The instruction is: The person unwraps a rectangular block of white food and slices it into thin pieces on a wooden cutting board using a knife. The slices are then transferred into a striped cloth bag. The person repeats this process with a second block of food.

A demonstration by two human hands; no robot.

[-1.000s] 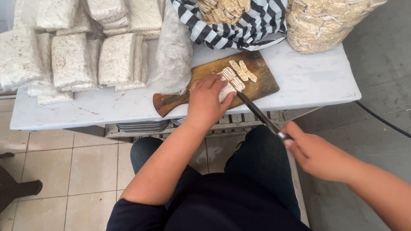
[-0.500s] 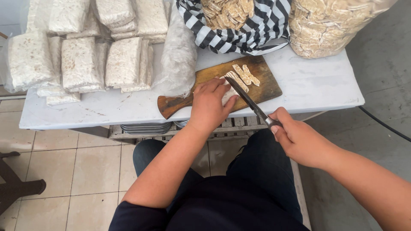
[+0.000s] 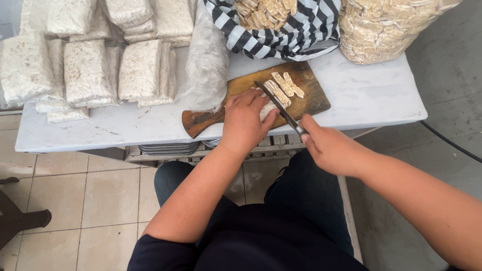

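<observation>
My right hand (image 3: 331,148), lower right of centre, has its fingers wrapped tight round the knife (image 3: 278,107) handle, blade angled up-left over the block. Left hand (image 3: 246,120) presses down on the pale tempeh block (image 3: 267,109), fingers curled over it, on the wooden cutting board (image 3: 311,95) mid-frame. Cut slices (image 3: 284,86) lie just past the blade. Wrapped packs (image 3: 90,70) pile up at the upper left of the tabletop (image 3: 371,95).

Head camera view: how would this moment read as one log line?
left hand: pressing pale block | right hand: holding knife | surface: wooden cutting board
</observation>
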